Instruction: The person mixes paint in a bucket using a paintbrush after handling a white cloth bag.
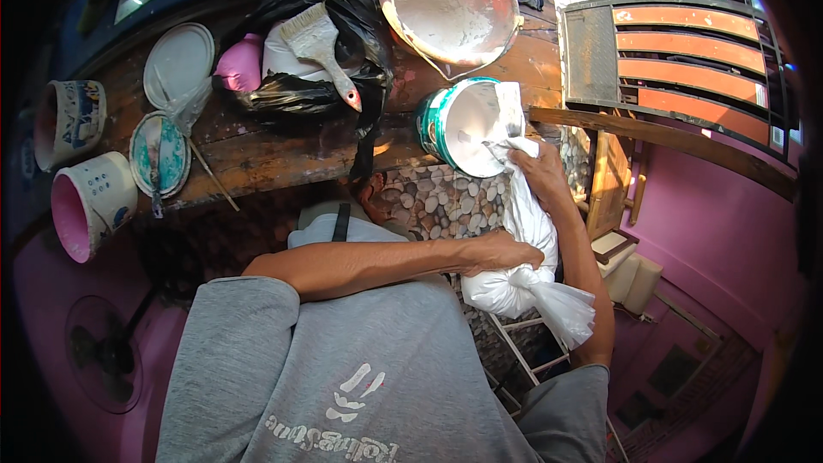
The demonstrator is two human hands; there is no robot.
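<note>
My left hand [501, 253] grips the lower part of a long white plastic bag [527, 210], just above its bunched end. My right hand [536, 171] is closed on the bag near its upper end, which lies over the rim of a teal-and-white bucket [463, 133] at the wooden platform's edge. The bucket has pale material inside; whether anything is flowing from the bag I cannot tell. A black bag [364, 69] left of the bucket holds pink and white bundles, with a wide paintbrush [321, 47] on top.
A larger bucket [450, 4] is behind. Two pails [94, 206], lids [176, 64] and a stick [214, 176] lie left on the platform [257, 154]. An orange-slatted railing [686, 60] is right; a white ladder [523, 347] is below me; a fan [107, 347] stands lower left.
</note>
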